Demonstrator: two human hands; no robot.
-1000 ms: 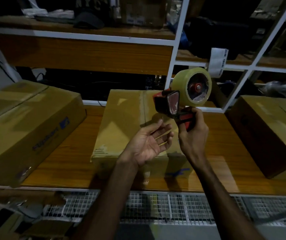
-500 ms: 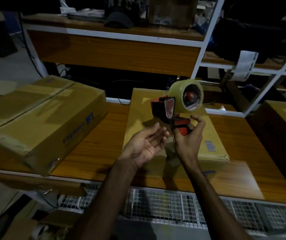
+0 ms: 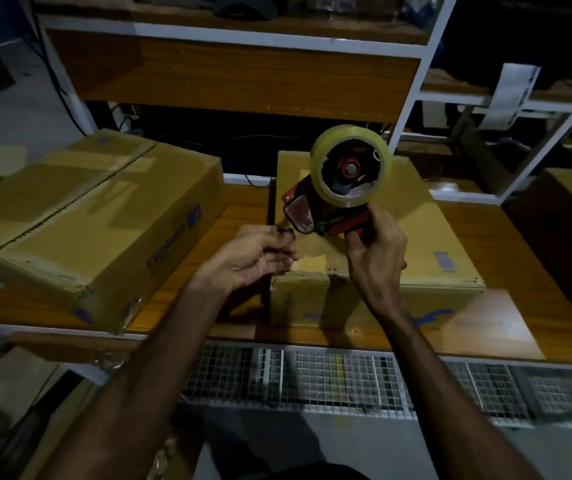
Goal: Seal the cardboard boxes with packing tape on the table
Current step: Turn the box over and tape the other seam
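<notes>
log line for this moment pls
right hand grips tape dispenser | left hand fingers at its front end | above middle box | tape not applied

Wooden table (image 3: pixel 229 216) carries three cardboard boxes (image 3: pixel 83 216), set apart.

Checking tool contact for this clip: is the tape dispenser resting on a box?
No, the right hand holds the tape dispenser in the air above the middle box.

Red tape dispenser (image 3: pixel 333 216), yellowish clear tape roll (image 3: pixel 349 164), brown boxes (image 3: pixel 80 220)
</notes>
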